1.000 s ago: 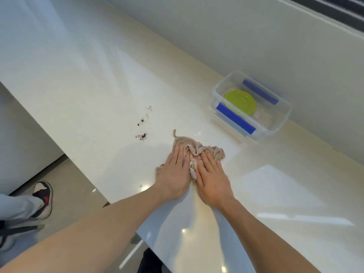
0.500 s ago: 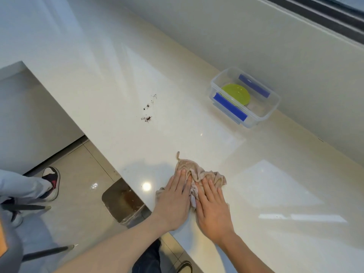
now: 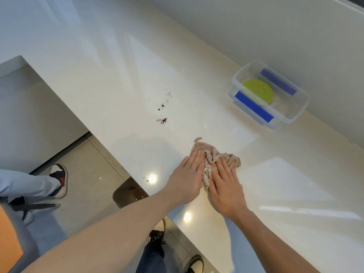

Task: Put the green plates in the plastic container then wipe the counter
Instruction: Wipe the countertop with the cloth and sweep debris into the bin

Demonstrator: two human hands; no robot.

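A crumpled beige cloth (image 3: 215,155) lies on the glossy white counter (image 3: 122,79) near its front edge. My left hand (image 3: 188,179) and my right hand (image 3: 226,186) both press flat on the cloth, fingers together, side by side. Dark brown crumbs (image 3: 163,113) are scattered on the counter to the upper left of the cloth, apart from it. At the back right, against the wall, stands a clear plastic container (image 3: 295,115) with blue clips. Green plates (image 3: 258,91) lie stacked inside it.
The counter's front edge runs diagonally from upper left to lower right. Below it is a tiled floor with a brown bin (image 3: 128,192). Another person's leg and shoe (image 3: 59,180) are at the left. My own shoes (image 3: 157,236) show under the counter edge.
Both hands slid the cloth back toward the counter's front edge, farther from the crumbs and the container. The crumbs and the container stayed in place; the camera view shifted.
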